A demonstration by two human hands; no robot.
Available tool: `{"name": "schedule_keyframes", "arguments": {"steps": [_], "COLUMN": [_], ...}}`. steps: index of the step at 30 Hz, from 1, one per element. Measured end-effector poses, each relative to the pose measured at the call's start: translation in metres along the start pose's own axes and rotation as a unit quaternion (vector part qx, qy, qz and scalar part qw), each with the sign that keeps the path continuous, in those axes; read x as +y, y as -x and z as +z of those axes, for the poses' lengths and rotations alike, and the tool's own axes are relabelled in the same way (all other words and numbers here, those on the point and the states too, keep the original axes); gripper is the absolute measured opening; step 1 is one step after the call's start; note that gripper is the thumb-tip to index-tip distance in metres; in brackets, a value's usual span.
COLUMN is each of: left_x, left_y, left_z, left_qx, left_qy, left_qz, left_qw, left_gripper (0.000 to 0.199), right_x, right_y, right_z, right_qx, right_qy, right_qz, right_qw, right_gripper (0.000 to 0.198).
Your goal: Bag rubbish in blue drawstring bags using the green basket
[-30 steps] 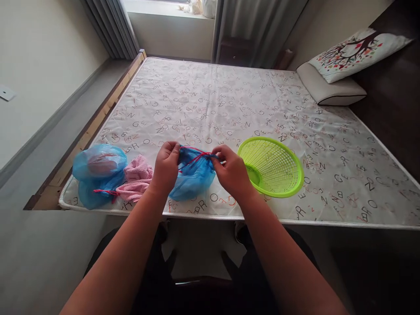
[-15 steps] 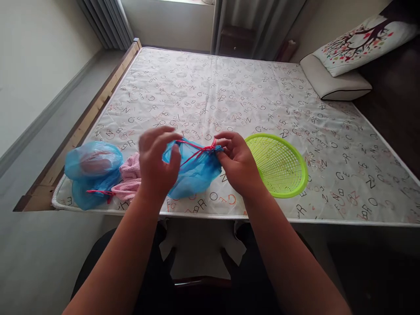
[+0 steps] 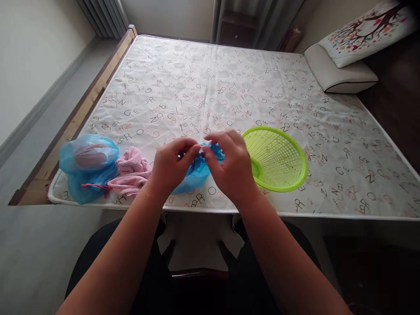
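Close together at the near side of the mattress, my left hand (image 3: 173,164) and my right hand (image 3: 229,162) work on a blue plastic drawstring bag (image 3: 192,181). The thumb and fingers of each hand are pinched at the bag's gathered mouth, with the fingertips almost meeting. The red drawstring is hidden behind the hands now. Left of my left hand lies a crumpled pink towel (image 3: 131,168). Beside the towel sits another blue plastic bag (image 3: 88,153) with something pinkish inside and a red string. To the right of my right hand, a lime-green plastic basket (image 3: 300,170) lies tipped on its side.
Everything lies on a letter-printed mattress (image 3: 197,78) in a wooden bed frame (image 3: 98,87). A beige pillow (image 3: 348,78) and a tree-printed cushion (image 3: 364,35) are at the far right. A dark cabinet (image 3: 236,33) stands behind the bed by grey curtains.
My left hand has moved right to meet my right hand at the bag's mouth. The bag is more bunched up and the red drawstring has gone from view. The camera has tilted slightly down.
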State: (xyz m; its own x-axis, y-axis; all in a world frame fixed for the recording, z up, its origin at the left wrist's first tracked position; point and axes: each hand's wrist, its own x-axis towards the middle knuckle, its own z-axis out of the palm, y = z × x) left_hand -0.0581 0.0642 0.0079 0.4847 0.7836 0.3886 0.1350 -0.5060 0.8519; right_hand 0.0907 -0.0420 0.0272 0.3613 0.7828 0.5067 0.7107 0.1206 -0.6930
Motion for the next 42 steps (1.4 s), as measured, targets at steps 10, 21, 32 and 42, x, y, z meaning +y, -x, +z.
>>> {"name": "schedule_keyframes", "arguments": {"steps": [10,21,32,42], "left_x": [0.016,0.014,-0.001,0.013], "left_y": [0.003,0.011,-0.002,0.006], "left_z": [0.0,0.005,0.008,0.012], "left_qx": [0.049,0.053,0.108,0.018], "left_qy": [0.039,0.027,0.146,0.141], "left_qz": [-0.046,-0.004,-0.062,-0.075], "left_qw": [0.997,0.998,0.981,0.987], "left_gripper": [0.006,0.011,0.032,0.023], "right_x": [0.013,0.004,0.02,-0.005], "right_y": [-0.009,-0.006,-0.004,-0.007], "right_z": [-0.024,-0.02,-0.015,-0.02], "right_qx": [-0.026,-0.11,0.074,-0.096], "right_qy": [-0.06,-0.07,-0.079,-0.136], "right_qz": [0.06,0.053,0.111,0.1], "right_qw": [0.996,0.99,0.988,0.981], "right_gripper": [0.006,0.01,0.023,0.012]}}
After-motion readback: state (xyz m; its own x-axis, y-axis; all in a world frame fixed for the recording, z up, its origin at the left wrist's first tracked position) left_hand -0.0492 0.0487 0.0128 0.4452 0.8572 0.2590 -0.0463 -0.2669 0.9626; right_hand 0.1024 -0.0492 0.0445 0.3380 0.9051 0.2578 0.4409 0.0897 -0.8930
